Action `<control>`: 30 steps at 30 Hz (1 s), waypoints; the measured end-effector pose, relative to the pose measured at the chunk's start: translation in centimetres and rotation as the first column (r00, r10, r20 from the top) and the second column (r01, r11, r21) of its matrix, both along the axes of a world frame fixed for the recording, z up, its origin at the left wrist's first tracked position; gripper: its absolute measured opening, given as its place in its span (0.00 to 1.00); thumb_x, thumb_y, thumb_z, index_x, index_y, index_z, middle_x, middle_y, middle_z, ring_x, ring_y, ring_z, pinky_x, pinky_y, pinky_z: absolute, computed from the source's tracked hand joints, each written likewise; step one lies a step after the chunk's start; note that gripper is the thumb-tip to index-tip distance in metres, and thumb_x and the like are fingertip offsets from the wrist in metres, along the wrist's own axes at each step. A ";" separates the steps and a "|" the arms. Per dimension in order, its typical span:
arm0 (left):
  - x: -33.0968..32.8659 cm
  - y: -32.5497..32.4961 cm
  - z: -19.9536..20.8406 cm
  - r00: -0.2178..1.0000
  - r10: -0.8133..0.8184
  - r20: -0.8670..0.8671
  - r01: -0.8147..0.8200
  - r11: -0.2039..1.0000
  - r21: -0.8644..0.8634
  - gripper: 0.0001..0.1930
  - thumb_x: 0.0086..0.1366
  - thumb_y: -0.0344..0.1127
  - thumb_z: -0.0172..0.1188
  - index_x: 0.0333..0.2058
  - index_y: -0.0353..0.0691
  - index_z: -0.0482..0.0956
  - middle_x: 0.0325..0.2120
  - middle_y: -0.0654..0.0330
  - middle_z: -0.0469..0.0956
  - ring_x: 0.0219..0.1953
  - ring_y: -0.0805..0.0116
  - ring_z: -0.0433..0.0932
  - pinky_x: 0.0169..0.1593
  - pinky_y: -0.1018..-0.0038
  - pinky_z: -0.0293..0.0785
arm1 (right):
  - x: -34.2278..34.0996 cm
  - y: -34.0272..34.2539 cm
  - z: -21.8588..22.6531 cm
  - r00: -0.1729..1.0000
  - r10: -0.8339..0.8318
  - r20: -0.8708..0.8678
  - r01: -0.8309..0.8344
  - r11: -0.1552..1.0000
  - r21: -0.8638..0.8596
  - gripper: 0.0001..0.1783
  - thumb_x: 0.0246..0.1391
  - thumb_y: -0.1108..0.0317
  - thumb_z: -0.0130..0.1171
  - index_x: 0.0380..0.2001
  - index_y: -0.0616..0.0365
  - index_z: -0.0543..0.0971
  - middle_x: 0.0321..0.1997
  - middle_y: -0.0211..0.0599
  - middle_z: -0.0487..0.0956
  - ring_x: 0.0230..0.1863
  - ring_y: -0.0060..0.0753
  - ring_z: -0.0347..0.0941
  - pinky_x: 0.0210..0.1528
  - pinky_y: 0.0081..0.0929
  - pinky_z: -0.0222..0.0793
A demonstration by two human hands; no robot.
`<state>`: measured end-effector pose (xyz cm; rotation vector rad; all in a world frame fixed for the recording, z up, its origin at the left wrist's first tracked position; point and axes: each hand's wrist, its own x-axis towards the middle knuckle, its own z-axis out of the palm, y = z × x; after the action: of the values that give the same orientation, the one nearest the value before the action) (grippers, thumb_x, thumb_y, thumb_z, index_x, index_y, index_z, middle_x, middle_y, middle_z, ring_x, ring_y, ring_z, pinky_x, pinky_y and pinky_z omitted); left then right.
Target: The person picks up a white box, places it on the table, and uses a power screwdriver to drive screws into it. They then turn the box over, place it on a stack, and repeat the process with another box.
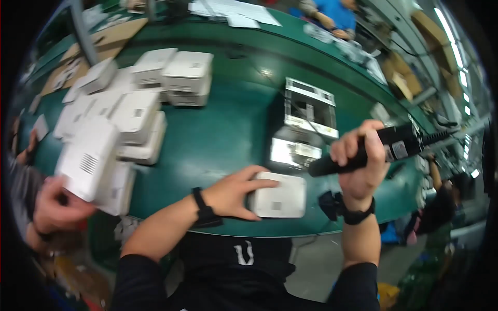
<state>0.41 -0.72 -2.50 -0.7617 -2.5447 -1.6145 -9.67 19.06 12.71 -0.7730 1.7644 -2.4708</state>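
At the near edge of the green bench, a white plastic housing (280,196) with rounded corners and a small slotted patch lies flat. My left hand (236,193) grips its left side, with one finger over the top and the thumb at the near corner. My right hand (363,155) is wrapped around a black corded electric screwdriver (397,144), raised to the right of the housing. The tool lies nearly level, its front end pointing left and its cord leaving on the right. Any bit at its tip cannot be made out.
Beyond the housing stands a box-shaped device (311,106) with a silver frame. White housings (137,116) are stacked at left, where a co-worker's hand (62,205) holds one. Papers (236,11) lie at the back. Another person (334,15) sits across the bench.
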 end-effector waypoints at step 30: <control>-0.3 0.3 0.8 1.000 -0.012 -0.003 0.012 0.999 -0.037 0.39 0.38 0.36 0.77 0.55 0.57 0.76 0.57 0.49 0.64 0.57 0.48 0.68 0.58 0.61 0.70 | 2.4 -4.1 -2.2 0.977 0.207 -0.043 -0.200 0.971 0.133 0.12 0.59 0.60 0.50 0.35 0.56 0.64 0.17 0.34 0.66 0.15 0.26 0.61 0.22 0.30 0.63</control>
<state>0.13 -0.37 -1.69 -0.7842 -2.5799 -1.5717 -7.23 14.97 10.55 -0.9687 1.7425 -2.2033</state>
